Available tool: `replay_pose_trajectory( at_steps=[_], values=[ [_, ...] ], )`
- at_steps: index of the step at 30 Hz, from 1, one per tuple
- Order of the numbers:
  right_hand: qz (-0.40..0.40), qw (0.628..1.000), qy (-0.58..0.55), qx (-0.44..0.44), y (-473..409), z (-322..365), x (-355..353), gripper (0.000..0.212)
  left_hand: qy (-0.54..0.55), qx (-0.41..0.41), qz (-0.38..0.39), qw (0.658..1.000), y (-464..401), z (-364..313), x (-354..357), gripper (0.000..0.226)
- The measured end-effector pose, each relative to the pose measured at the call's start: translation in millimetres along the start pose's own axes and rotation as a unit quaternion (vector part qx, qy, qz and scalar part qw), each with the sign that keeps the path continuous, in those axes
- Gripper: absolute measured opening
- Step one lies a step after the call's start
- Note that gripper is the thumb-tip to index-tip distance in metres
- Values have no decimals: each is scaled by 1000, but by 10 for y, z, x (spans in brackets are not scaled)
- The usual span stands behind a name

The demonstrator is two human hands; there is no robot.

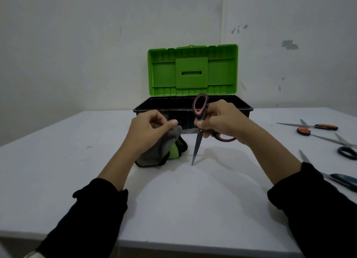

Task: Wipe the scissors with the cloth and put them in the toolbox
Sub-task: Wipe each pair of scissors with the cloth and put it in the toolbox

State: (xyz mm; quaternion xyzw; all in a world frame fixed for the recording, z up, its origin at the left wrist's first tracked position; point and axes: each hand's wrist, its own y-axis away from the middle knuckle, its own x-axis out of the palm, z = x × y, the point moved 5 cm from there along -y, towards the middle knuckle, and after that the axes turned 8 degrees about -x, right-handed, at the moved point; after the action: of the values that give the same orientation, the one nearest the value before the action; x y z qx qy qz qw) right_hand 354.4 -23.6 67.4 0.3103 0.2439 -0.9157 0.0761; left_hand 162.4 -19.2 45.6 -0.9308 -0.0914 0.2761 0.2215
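Two black sleeves [100,209] are seen nearest the camera, stretched forward over the pale counter [173,209], whose front edge runs just below them. The counter is backed by a white wall [77,45] marked with grey scuffs up and to the right of the hands. Straight beyond both hands a toolbox [193,109] is set on the counter, its black tray open toward the viewer and its green lid [192,69] raised upright against the wall; what lies inside the tray cannot be told. The left hand [148,130] is curled around a grey cloth [164,147] with green and black parts, pinched over one blade tip, and the cloth's lower folds rest on the counter just beneath that hand. The red and black scissors [200,120] are gripped near the pivot by the right hand [222,122], with the blades spread wide: one blade is pointed sideways into the cloth, the other is pointed down with its tip at or near the counter, and one handle loop is raised in front of the toolbox. Well to the right of the right hand, several other scissors [318,128] are laid on the counter, with orange, black and teal handles.
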Motion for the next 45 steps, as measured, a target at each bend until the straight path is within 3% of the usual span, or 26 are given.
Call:
replay_pose_trajectory(
  at_steps=[2, 6, 11, 15, 18, 22, 26, 29, 36, 45],
  values=[
    [-2, 1000, 13, -8, -7, 49, 6, 7, -40, -40, 35, 998, 3, 48, 40, 26],
    [-2, 999, 37, -4, -12, 56, -26, 7, -61, -31, 71, 995, 29, -12, 75, 13],
    [-8, 998, 67, 14, -42, 6, -88, 11, 29, -1, -33, 999, 9, -80, -6, 12],
    [-42, 998, 56, 1, -78, 34, -52, 10, 107, 83, -21, 991, 75, -243, 109, 8],
    [-68, 996, 63, -12, -86, 39, -55, 12, 96, 130, -2, 987, 128, -315, 196, 12],
    [-65, 998, 16, -6, -41, -38, -98, 12, 79, 129, 39, 988, 101, -272, 183, 23],
    [-48, 998, 37, -34, -29, 6, -65, 13, -16, 147, 75, 986, 77, -239, 207, 39],
    [-35, 995, 73, -52, -43, 44, -13, 18, -19, 148, 87, 985, 78, -240, 225, 33],
    [-67, 990, 78, -101, -35, 125, 87, 10, -5, 196, 32, 980, 132, -258, 162, 14],
    [-58, 993, 57, -86, -31, 26, -47, 9, 94, 120, 28, 988, 75, -175, 221, 11]
  ],
)
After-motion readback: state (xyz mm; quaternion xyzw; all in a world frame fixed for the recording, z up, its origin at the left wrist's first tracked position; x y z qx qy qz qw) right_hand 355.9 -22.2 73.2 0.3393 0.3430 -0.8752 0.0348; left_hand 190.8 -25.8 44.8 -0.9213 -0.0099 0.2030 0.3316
